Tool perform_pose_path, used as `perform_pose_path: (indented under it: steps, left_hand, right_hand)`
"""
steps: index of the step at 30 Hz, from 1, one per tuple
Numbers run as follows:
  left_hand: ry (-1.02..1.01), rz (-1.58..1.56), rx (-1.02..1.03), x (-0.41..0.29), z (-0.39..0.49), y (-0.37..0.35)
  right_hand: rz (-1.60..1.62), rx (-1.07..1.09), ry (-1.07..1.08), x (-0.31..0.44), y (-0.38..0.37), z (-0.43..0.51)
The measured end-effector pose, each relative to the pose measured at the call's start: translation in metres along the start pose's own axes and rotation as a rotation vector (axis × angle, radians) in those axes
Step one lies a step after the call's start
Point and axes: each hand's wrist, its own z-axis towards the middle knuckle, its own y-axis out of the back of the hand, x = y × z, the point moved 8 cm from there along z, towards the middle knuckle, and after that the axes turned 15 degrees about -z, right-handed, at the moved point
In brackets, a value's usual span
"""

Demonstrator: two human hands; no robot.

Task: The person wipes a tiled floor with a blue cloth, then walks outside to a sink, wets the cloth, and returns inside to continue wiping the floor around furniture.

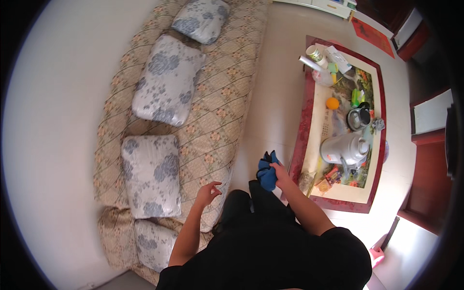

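My right hand (280, 174) grips a bunched blue cloth (267, 177) with dark edging, held over the floor between the sofa and the coffee table. Some of my fingers are hidden behind the cloth. My left hand (209, 194) holds nothing; its fingers are apart and slightly curled, above the front edge of the sofa. That long sofa (224, 119) wears a beige quilted cover with flowers. Nearest to my left hand lies a white cushion (152, 177) with a grey-blue flower print.
A coffee table (302, 112) with a dark red border stands at my right. It carries a grey thermos jug (342, 148), an orange (332, 103), a kettle (358, 119), paper cups (314, 54) and snack packets (328, 180). More cushions (168, 79) lie along the sofa. A white cabinet (326, 6) stands beyond.
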Motion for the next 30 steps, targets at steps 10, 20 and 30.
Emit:
perform_pose_path:
  steps: [10,20,30]
  left_hand:
    - [-0.089,-0.085,0.208,-0.095,0.254,0.061]
    - [-0.164,0.044,0.181,-0.197,0.503,0.132]
    - [-0.044,0.014,0.193,-0.306,0.695,0.149]
  right_hand:
    - [0.027,-0.222,-0.015,0.157,-0.009,0.132]
    - [0.119,-0.282,-0.113,0.277,-0.019,0.282]
    - [0.320,-0.235,-0.083,0.455,-0.017,0.451]
